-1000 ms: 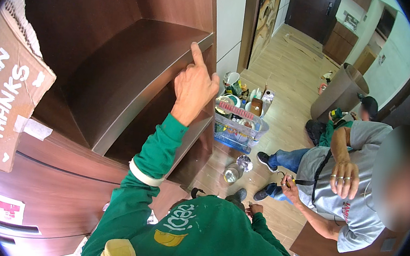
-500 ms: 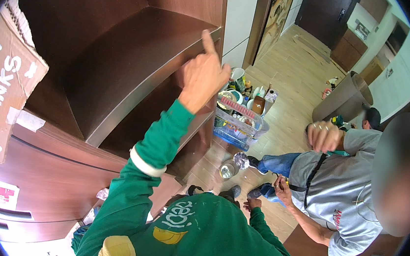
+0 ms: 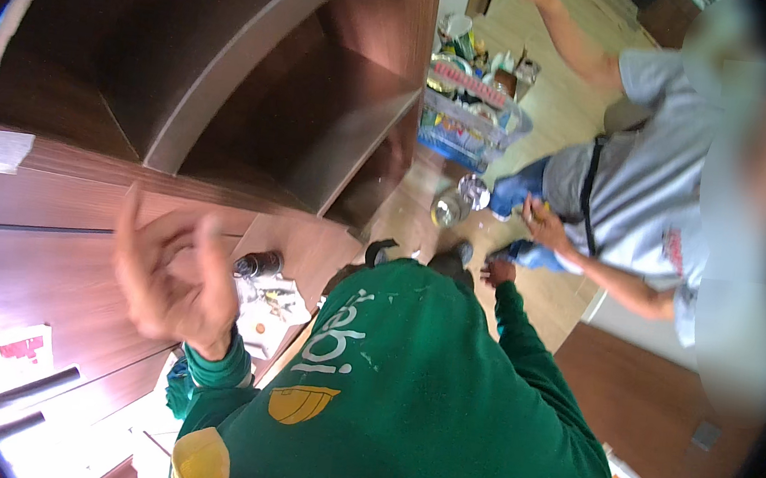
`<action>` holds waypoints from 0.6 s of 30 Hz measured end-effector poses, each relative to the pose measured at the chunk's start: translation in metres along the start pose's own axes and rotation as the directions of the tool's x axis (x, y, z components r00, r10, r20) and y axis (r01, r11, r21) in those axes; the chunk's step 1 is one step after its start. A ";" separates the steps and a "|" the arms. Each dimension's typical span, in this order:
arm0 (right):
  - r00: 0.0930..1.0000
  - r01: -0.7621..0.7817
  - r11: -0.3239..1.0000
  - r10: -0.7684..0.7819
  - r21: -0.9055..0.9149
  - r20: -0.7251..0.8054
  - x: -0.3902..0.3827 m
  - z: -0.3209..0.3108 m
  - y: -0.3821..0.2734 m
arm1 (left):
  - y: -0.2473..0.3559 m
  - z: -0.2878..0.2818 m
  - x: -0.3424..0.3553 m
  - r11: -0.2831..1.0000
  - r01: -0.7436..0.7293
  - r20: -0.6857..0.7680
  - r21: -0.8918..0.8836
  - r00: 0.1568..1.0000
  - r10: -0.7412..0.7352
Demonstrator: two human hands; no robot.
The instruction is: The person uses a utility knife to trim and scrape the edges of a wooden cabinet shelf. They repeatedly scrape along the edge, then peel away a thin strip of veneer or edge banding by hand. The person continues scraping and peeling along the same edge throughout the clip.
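My left hand (image 3: 181, 275) is raised in front of the reddish-brown drawer fronts, below the dark wood shelf unit (image 3: 225, 58). Its fingers are spread and curved a little, blurred by motion, with nothing between them. Close by it, near my sleeve, a dark round-ended object (image 3: 259, 264) rests beside papers (image 3: 269, 316). My right hand (image 3: 497, 271) hangs low at my side, small in the picture, its fingers apart and seemingly holding nothing. It is nearest to the jeans of a person in a grey shirt (image 3: 637, 190).
A clear plastic crate (image 3: 467, 127) full of bottles and tubs stands on the floor, with a clear round container (image 3: 449, 207) nearer me. The person at right holds a small yellow item (image 3: 545, 207). A brown panel (image 3: 653, 403) lies at lower right; drawer handles (image 3: 27, 389) stick out at left.
My left hand has dropped from pointing at the upper shelf's edge to the drawer fronts, its fingers now spread. My view has shifted; the other person has raised and stretched out one arm.
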State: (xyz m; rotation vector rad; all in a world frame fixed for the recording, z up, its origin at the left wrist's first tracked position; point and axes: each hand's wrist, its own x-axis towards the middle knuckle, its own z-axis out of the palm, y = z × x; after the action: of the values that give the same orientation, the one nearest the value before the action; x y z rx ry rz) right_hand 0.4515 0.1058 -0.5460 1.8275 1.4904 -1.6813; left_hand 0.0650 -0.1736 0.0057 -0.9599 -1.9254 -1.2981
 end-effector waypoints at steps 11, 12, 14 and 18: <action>0.964 -0.133 0.844 0.232 0.520 -0.130 -0.081 0.033 0.039 | -0.059 -0.014 -0.003 0.894 0.277 0.032 0.353 0.951 -0.307; 0.970 -0.115 0.833 0.211 0.542 -0.118 -0.085 0.032 0.045 | -0.056 -0.011 -0.004 0.846 0.258 0.057 0.467 0.946 -0.320; 0.967 -0.103 0.826 0.212 0.554 -0.138 -0.089 0.026 0.052 | -0.054 -0.004 -0.003 0.863 0.251 0.087 0.438 0.944 -0.319; 0.974 -0.018 0.805 0.147 0.593 -0.171 -0.102 0.012 0.070 | -0.051 -0.002 -0.008 0.784 0.255 0.059 0.566 0.936 -0.346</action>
State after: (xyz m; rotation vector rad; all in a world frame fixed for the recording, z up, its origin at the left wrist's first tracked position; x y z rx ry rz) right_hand 0.5182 0.0144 -0.4935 2.4022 0.9774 -2.1282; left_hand 0.0270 -0.1899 -0.0256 -0.4769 -2.4653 -0.7409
